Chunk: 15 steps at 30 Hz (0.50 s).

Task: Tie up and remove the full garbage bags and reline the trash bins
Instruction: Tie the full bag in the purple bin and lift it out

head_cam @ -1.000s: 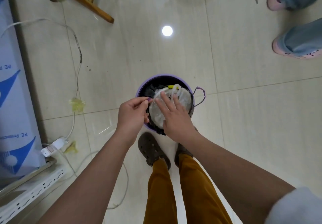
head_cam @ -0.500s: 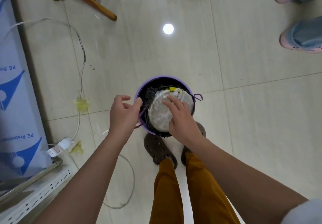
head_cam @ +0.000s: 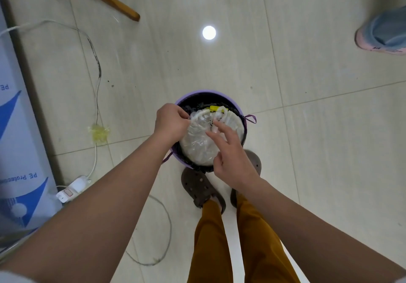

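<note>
Barely begun: my left hand pinches the clear bag inside the purple bin; right hand released above it. Tying, removal, relining remain.

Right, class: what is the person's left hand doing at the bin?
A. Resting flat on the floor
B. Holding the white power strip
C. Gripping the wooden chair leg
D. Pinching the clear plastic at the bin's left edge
D: the left hand pinches the clear plastic at the left side of the bin.
</note>
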Each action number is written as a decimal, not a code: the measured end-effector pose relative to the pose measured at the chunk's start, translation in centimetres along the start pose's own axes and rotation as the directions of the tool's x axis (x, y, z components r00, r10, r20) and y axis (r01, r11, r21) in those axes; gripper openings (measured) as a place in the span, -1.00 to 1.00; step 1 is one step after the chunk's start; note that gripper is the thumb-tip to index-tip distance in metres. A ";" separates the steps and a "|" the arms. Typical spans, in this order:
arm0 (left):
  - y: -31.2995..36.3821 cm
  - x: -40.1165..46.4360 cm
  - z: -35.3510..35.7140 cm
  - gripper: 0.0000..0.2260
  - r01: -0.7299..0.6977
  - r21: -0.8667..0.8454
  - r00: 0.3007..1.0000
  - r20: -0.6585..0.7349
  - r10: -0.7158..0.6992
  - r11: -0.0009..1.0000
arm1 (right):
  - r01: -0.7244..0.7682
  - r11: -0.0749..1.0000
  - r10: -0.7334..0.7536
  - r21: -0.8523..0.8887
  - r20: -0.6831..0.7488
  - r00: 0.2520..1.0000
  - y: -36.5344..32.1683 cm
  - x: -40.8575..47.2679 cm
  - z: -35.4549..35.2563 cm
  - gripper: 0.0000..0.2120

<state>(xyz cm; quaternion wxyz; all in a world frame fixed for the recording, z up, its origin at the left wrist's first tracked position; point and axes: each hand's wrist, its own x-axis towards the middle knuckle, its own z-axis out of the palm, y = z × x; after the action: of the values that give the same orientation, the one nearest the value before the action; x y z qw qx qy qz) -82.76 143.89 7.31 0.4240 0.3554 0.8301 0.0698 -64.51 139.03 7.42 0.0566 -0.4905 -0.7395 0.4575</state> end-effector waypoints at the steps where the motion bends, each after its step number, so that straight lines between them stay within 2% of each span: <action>1: 0.1 0.1 0.0 -0.90 0.009 -0.011 1.000 0.004 -0.009 1.000 | -0.001 1.000 0.002 -0.012 0.021 1.000 0.1 -0.1 0.1 -0.40; 3: 0.1 0.2 -0.1 -0.78 0.029 -0.050 1.000 0.007 -0.028 0.998 | -0.002 1.000 0.003 -0.018 0.054 0.999 0.1 -0.1 0.3 -0.39; 5: 0.2 0.3 -0.1 -0.74 0.046 -0.076 0.999 -0.001 -0.046 0.996 | -0.001 0.999 0.004 -0.037 0.087 0.996 -0.1 0.2 0.4 -0.37; 10: 0.0 0.2 -0.2 -0.89 -0.011 -0.104 1.000 0.024 0.014 0.995 | 0.004 0.992 0.023 -0.128 0.206 0.978 -0.8 0.9 0.5 -0.30; 15: -1.4 -0.1 -1.4 -0.89 -0.076 -0.122 0.997 0.005 0.077 0.990 | 0.052 0.977 0.013 -0.206 0.302 0.953 -1.6 1.9 1.1 -0.25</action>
<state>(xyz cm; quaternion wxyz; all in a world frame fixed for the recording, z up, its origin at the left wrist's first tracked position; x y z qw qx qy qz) -84.54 143.08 7.66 0.4460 0.3609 0.8079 0.1346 -67.16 139.68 7.23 -0.1047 -0.4107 -0.7888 0.4451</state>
